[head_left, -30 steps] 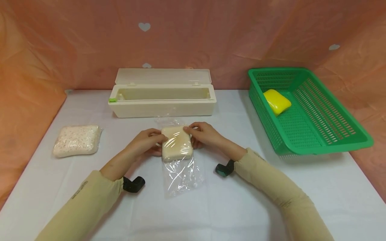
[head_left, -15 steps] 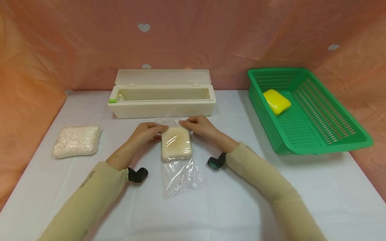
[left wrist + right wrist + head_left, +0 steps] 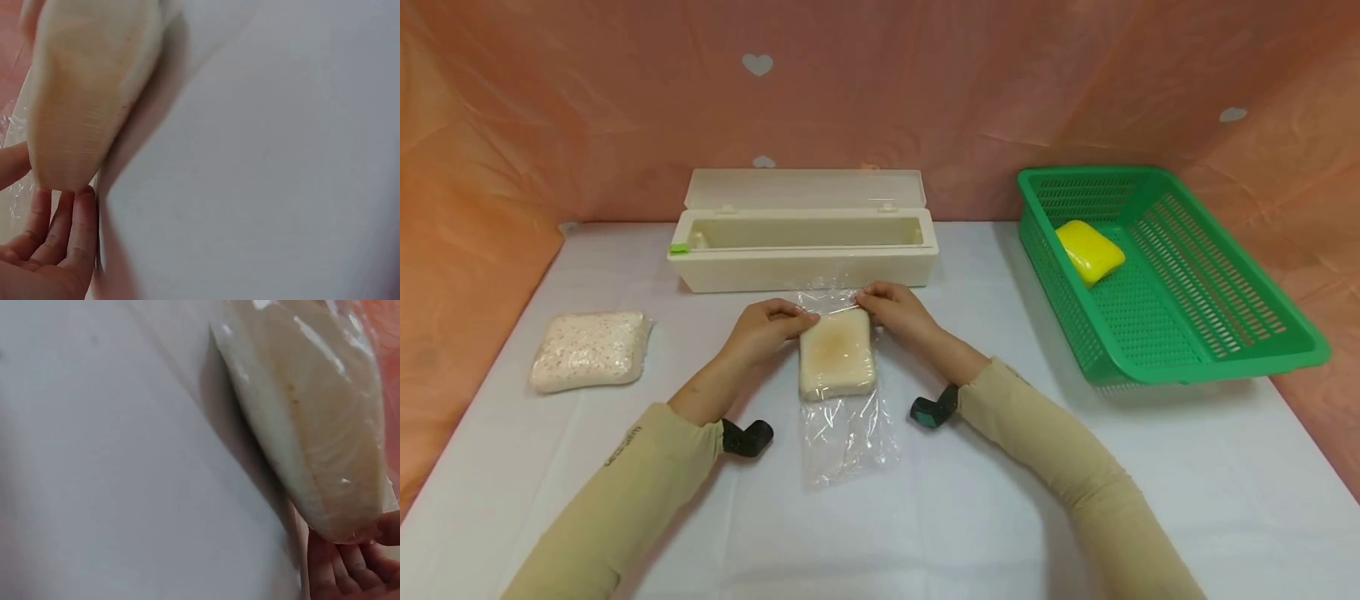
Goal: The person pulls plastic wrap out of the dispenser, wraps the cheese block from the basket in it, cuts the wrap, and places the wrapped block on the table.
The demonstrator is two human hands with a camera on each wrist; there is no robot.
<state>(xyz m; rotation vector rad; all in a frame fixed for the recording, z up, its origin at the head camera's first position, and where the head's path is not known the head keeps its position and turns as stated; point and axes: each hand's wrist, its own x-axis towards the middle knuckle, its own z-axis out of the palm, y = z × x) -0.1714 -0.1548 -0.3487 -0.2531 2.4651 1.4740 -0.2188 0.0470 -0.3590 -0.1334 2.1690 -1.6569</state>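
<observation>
A pale bread slice [image 3: 837, 358], browned in the middle, lies in clear plastic film [image 3: 850, 450] that reaches beyond its near and far ends. At its far left corner my left hand [image 3: 763, 333] pinches the slice, thumb on top; the left wrist view has several fingertips under its end. My right hand [image 3: 898, 312] pinches the film at the far right corner. Film gleams over the slice [image 3: 325, 425] in the right wrist view, where the right fingers [image 3: 344, 569] are curled beneath the corner.
Behind the slice stands a long white box [image 3: 805, 271] with its lid up. A speckled wrapped block [image 3: 591, 352] lies at left on the white table [image 3: 760, 533]. At right, a green basket [image 3: 1217, 367] holds a yellow wrapped block [image 3: 1088, 252].
Both hands have slid from the slice's sides to its far corners. The film at the far end has risen and bunched, and glare has left the slice's top. The slice has barely shifted.
</observation>
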